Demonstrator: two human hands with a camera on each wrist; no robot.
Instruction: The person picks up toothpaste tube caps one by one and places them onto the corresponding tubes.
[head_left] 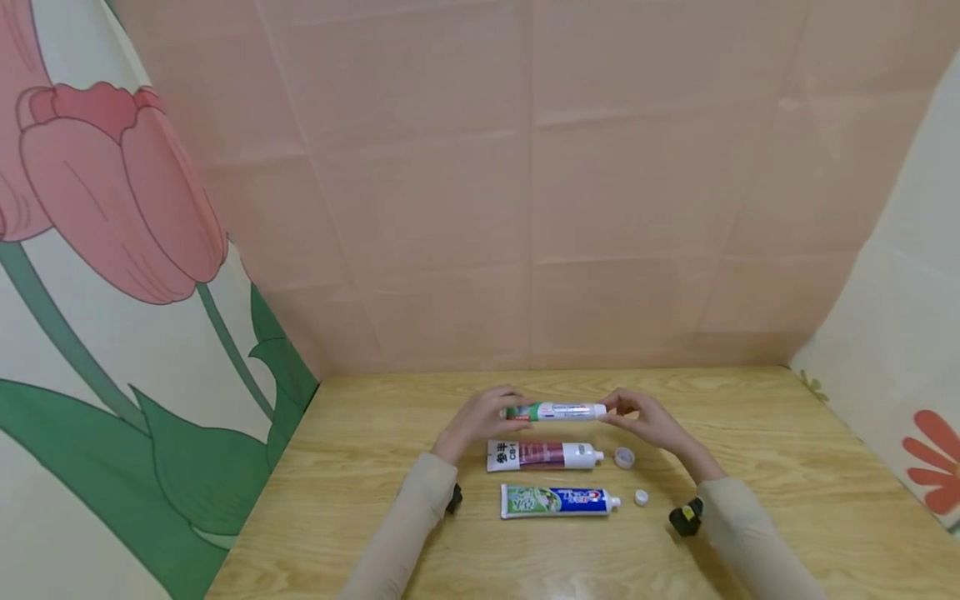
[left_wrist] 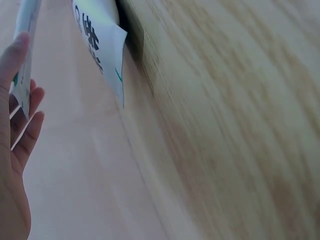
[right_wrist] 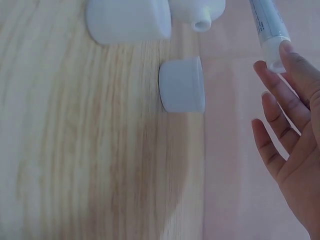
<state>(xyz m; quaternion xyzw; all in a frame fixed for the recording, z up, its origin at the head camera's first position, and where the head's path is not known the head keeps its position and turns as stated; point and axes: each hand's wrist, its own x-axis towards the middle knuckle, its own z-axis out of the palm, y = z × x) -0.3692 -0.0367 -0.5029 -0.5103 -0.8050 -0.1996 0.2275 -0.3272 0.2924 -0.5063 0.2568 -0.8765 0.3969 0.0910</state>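
Observation:
Above the back of the table, a green-and-white toothpaste tube (head_left: 570, 412) lies level between both hands. The left hand (head_left: 489, 415) holds its flat tail end between thumb and fingers. At the other end, the right hand (head_left: 643, 418) pinches the white cap (right_wrist: 274, 54) with thumb and forefinger, its other fingers spread loosely. Nearer the body lies a red-and-white toothpaste tube (head_left: 542, 455), nozzle bare, with a wide white cap (head_left: 624, 457) beside it. Closest is a blue-and-green toothpaste tube (head_left: 558, 501), also uncapped, with a small white cap (head_left: 641, 497) off its nozzle.
The wooden table (head_left: 360, 467) meets a pinkish cloth backdrop (head_left: 525, 208) at its far edge. A tulip-patterned sheet (head_left: 120, 200) hangs on the left, and a pale sheet with a red flower (head_left: 933, 458) on the right. Black wrist cameras (head_left: 686, 517) sit under the wrists.

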